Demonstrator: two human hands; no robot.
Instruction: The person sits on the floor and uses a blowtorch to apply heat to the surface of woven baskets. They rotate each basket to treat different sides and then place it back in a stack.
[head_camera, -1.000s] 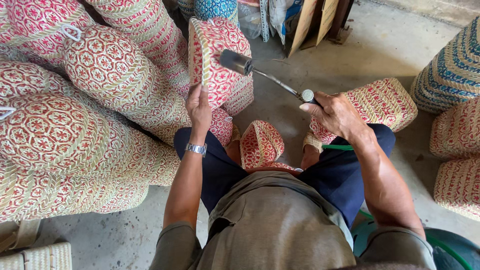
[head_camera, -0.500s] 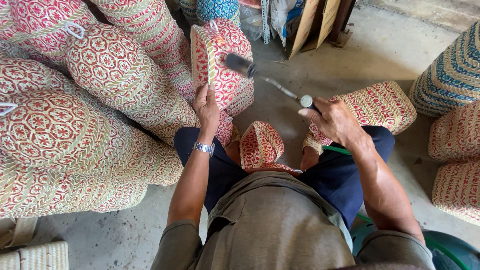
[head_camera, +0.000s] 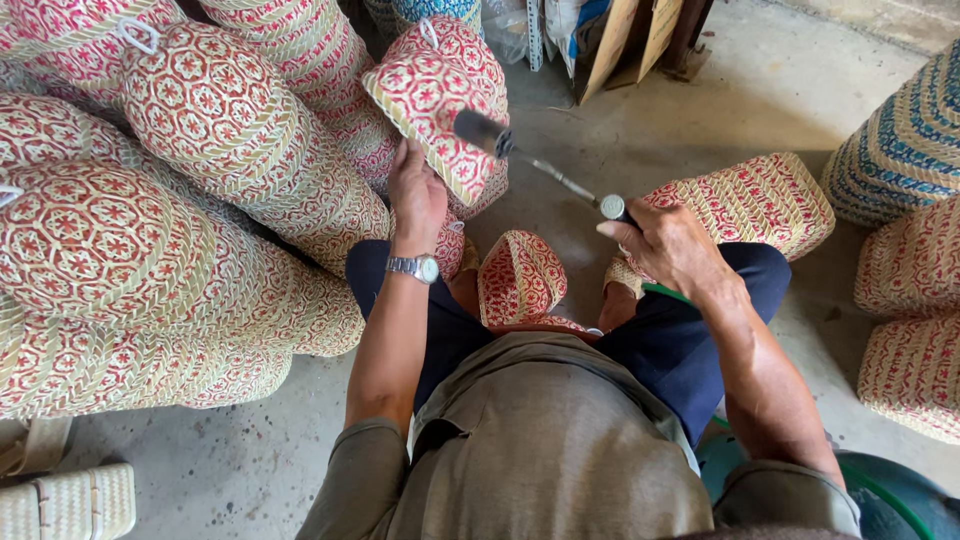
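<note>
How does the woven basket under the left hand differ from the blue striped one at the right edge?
The red-and-cream woven basket carries a flower-like pattern; the blue striped basket has blue and cream bands. The red one is tilted, steadied by the left hand, with the hammer in the right hand over it; the blue one rests untouched on the floor. Both are woven.

The person wears a grey-khaki short-sleeved shirt, its fabric creased across the chest, with sleeves ending just above the elbows. Below the shirt come dark navy trousers. On the left wrist, above the shirt's left sleeve in the view, sits 1 silver metal wristwatch with a link band. Both forearms are bare.
</note>
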